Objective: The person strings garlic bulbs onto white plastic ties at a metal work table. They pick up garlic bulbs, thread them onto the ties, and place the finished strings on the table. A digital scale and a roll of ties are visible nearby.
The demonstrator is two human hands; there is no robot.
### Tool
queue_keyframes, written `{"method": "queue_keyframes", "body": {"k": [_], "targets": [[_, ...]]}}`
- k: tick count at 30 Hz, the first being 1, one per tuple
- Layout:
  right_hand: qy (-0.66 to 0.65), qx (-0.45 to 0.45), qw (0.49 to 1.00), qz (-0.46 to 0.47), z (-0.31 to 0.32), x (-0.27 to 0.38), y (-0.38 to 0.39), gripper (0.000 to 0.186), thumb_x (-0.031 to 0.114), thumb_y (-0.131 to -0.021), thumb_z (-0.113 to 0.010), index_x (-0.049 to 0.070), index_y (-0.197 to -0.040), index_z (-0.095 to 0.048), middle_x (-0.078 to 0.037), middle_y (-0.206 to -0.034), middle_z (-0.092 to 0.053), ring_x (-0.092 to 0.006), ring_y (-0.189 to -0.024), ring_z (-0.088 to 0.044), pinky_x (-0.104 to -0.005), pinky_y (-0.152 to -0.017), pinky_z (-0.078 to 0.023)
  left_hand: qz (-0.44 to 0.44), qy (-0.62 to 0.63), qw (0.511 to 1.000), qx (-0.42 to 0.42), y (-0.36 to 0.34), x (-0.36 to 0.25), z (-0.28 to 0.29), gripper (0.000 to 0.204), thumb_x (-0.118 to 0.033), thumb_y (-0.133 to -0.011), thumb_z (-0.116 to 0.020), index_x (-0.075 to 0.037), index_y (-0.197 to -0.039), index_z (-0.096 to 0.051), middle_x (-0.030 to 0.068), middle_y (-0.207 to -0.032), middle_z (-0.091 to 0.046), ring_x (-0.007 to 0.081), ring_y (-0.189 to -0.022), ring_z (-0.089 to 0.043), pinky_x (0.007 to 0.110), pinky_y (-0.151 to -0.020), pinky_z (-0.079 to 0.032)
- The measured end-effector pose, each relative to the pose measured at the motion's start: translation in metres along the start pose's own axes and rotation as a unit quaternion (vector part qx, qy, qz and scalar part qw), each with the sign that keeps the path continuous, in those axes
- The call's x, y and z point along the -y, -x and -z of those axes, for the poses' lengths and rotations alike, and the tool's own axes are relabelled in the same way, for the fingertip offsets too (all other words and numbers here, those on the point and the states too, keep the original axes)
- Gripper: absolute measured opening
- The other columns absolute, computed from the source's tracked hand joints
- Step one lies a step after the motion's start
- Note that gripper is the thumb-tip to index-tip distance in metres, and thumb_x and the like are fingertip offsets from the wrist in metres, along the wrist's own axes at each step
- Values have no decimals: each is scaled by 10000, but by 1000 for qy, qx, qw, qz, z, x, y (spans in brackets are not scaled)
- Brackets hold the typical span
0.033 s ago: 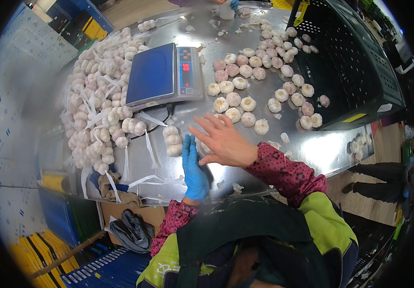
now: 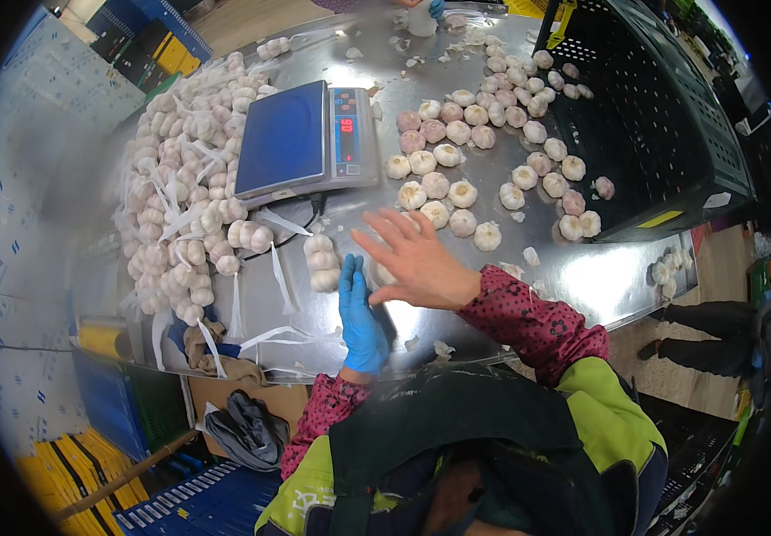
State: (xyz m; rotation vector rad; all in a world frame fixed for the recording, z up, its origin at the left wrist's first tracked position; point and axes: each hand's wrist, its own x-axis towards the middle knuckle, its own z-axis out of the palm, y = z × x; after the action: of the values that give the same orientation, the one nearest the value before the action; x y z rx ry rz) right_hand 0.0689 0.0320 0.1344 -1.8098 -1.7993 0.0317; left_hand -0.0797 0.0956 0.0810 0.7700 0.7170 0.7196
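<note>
My left hand (image 2: 363, 322), in a blue glove, lies low over the metal table (image 2: 573, 277) with its fingers stretched out. Its fingertips are beside a short row of white garlic bulbs (image 2: 321, 263) in a net sleeve. My bare right hand (image 2: 421, 265) hovers just right of the glove, fingers spread, gripping nothing. Between the two hands a pale round shape is mostly hidden. Loose garlic bulbs (image 2: 462, 193) lie beyond my right hand. A scale (image 2: 282, 138) with a blue pan and a lit red display stands beyond my left hand.
A big heap of netted garlic (image 2: 171, 205) with white net tails covers the table's left side. At right a dark green crate (image 2: 689, 170) lies tipped toward the bulbs. Garlic skins are scattered about. Another person's gloved hand (image 2: 436, 8) shows at the far edge.
</note>
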Motion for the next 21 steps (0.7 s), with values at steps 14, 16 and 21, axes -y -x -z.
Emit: {"method": "queue_keyframes", "body": {"k": [14,16,21], "targets": [[-183,-69,972,-134,-41,-37,40,534,256,-896,-657,127,-1406,-565,-151,-1454,-513,-355,-1363,-444,-486,-1147,-323,-138,-192,965,111,5,-40,-11,174,-105,-975,-585,0,-1114,-588,155,-1497,-450,228,-1360,-414,389,-1140,-321],[-185,-120,973,-66,-39,-38,34,368,140,-851,-658,174,-1215,-709,-105,-1449,-535,-343,-1362,-450,-498,-1135,-331,-240,-222,931,161,7,-36,-15,341,-207,-924,-664,-26,-1187,-543,171,-1582,-351,304,-1486,-290,433,-1211,-227],[-93,-179,979,7,-17,-5,26,201,84,-759,-688,124,-956,-683,-94,-1271,-603,-337,-1283,-488,-517,-1083,-347,-354,-280,884,121,11,-5,-47,364,-322,-988,-613,-32,-1204,-568,157,-1478,-396,310,-1396,-298,435,-1151,-238]]}}
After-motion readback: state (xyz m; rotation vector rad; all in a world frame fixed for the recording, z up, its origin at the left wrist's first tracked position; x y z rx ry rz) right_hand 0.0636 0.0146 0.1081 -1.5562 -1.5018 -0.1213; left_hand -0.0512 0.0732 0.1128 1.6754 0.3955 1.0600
